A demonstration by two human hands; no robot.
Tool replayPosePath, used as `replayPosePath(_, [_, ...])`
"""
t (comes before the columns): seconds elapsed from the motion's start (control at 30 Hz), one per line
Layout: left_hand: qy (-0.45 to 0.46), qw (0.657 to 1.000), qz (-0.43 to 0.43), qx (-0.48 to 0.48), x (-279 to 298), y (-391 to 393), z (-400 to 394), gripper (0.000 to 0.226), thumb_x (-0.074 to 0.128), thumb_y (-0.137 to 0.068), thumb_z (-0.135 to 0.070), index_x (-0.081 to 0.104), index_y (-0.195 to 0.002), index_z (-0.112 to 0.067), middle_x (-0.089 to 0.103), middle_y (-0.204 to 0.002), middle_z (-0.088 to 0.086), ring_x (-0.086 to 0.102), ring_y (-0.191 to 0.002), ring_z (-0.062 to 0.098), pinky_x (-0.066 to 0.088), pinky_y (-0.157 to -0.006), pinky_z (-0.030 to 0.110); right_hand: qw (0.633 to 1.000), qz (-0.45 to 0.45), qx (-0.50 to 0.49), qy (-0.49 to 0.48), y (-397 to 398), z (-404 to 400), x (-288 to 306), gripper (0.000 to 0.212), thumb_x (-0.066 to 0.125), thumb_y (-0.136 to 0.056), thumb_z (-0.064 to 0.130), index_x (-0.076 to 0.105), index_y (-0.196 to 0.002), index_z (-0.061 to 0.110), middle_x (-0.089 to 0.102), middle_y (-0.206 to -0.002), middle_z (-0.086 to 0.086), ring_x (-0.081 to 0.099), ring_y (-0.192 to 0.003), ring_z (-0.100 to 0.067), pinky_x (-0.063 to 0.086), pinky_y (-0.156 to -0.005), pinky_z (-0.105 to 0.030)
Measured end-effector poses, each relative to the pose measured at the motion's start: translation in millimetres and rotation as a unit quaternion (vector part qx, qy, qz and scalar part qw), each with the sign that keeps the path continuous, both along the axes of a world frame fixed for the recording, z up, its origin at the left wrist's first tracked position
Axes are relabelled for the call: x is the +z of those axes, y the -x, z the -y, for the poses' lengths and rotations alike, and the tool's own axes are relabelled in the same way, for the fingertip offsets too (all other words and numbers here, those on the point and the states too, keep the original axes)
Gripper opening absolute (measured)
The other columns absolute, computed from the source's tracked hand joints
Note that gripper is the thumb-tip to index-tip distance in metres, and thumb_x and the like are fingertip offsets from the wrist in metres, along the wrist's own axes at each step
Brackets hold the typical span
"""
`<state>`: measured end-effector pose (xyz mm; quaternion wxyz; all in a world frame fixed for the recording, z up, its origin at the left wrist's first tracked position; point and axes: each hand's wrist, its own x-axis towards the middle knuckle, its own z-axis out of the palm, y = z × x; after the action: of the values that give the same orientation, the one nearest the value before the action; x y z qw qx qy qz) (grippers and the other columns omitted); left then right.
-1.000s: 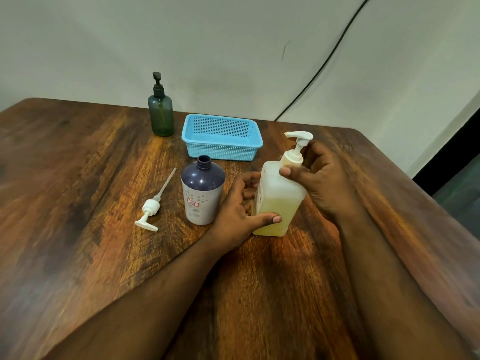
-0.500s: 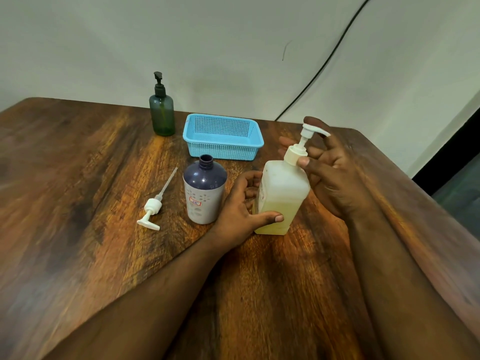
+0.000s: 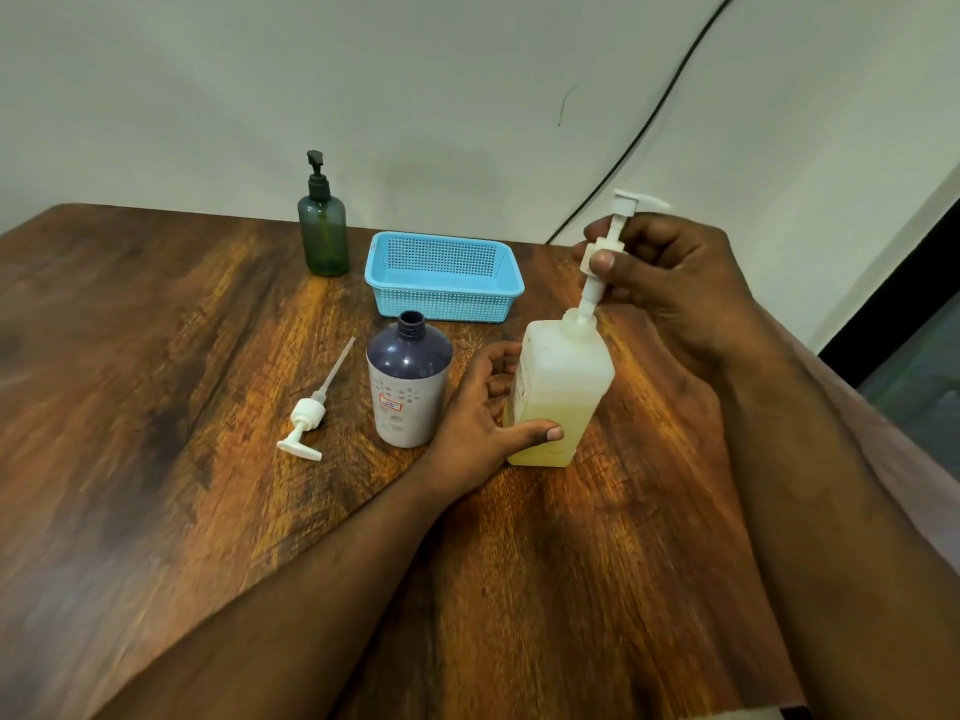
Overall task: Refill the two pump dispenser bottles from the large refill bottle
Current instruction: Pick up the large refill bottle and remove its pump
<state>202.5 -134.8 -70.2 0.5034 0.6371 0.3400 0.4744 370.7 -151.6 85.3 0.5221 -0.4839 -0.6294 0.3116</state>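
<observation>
Fingers (image 3: 602,262) of the right hand (image 3: 675,288) pinch the pump's collar (image 3: 592,252), its tube half drawn from the pale, part-full refill bottle (image 3: 558,392) on the tabletop (image 3: 208,511), left hand (image 3: 483,413) wrapped low on those likely slick, squeezable walls.

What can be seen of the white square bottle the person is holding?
The refill bottle is a translucent whitish plastic, square-sided, standing upright on the wooden table, its lower part filled with pale yellow liquid. A label edge shows on its left side. The left hand grips its lower body, thumb across the front. The white pump is lifted out of the neck, its stem tip at the opening, pinched by the right hand.
</observation>
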Motion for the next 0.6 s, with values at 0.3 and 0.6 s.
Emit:
replayPosePath(0.3, [-0.011, 1.0, -0.006, 0.001, -4.6, -1.2, -2.3, 0.085, 0.087, -0.07, -0.014, 0.038, -0.138, -0.025, 0.052, -0.136, -0.002, 0.051, -0.128, 0.011, 0.048, -0.104, 0.028, 0.995, -0.078, -0.035, -0.058, -6.1, 8.1, 11.3, 0.02, 0.067, -0.087, 0.007, 0.068, -0.106, 0.006, 0.073, -0.103, -0.011, 0.072, -0.09, -0.028, 0.059, -0.071, -0.047])
replayPosePath(0.6, [-0.022, 1.0, 0.0, 0.01, -5.2, -2.8, -0.6, 0.085, 0.088, -0.069, -0.011, 0.04, -0.138, -0.023, 0.053, -0.134, 0.001, 0.053, -0.124, 0.011, 0.049, -0.099, 0.022, 0.995, -0.068, -0.045, -0.06, -3.8, 20.1, 28.7, 0.021, 0.067, -0.087, 0.006, 0.068, -0.107, 0.006, 0.071, -0.106, -0.014, 0.072, -0.091, -0.028, 0.06, -0.069, -0.045])
